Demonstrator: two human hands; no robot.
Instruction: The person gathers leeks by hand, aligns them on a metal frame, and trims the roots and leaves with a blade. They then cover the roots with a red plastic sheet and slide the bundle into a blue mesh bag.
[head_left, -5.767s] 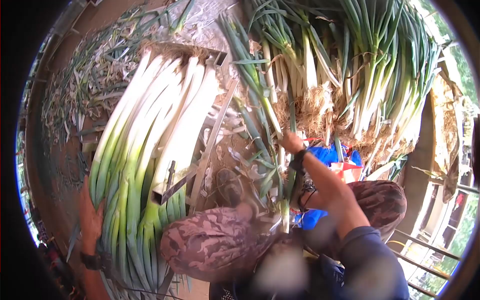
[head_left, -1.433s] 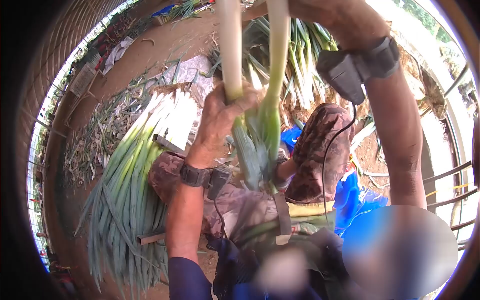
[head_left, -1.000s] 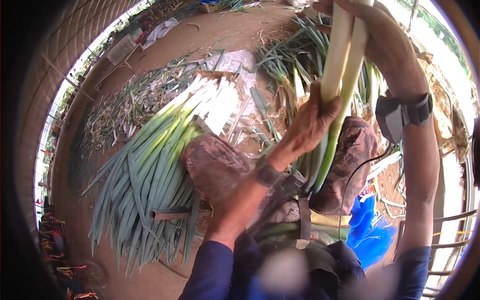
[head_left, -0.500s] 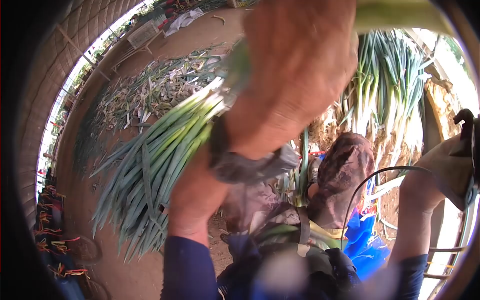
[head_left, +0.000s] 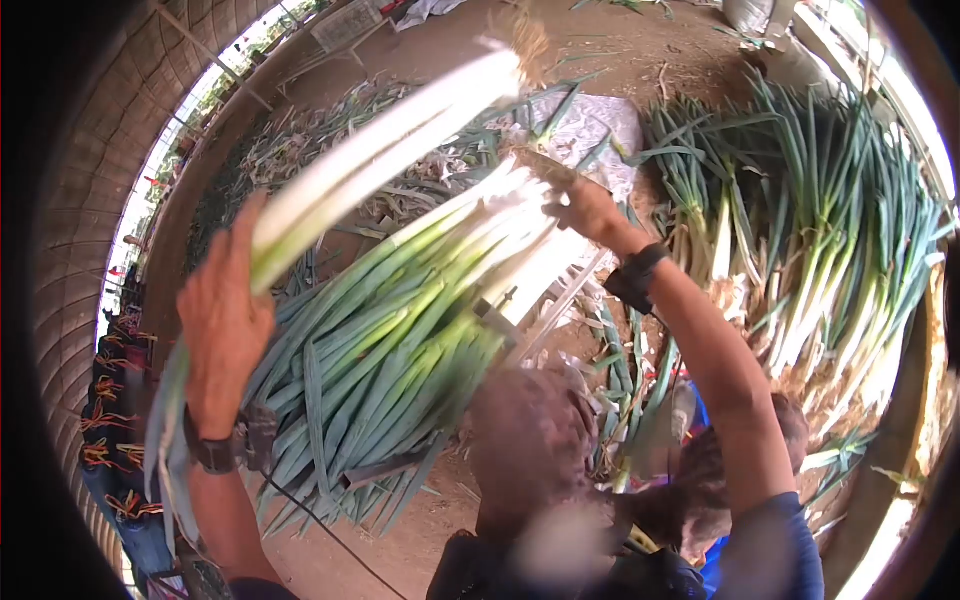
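Head view: the stacked leeks lie in a metal frame, white ends away from the wearer, green leaves towards the body.
Left hand: the left hand, by the stack's left side, has its fingers closed round the held leeks where white turns green.
Held leeks: the held leeks slant up over the stack's far left side, with a root tuft at the top and leaves trailing past the left wrist. Blur on the shafts suggests they are in motion.
Right hand: the right hand is at the stack's white end, fingers bent by the frame's end; whether it clenches anything, I cannot tell.
Slant of the shafts: it runs much like the stack's, so the two seem nearly lined up; contact between the leaves is unclear.
Rooted leeks: the rooted leeks lie right of the stack, well apart from the held ones.
Trimmings: the loose trimmings are spread beyond the stack, near a pale sheet.
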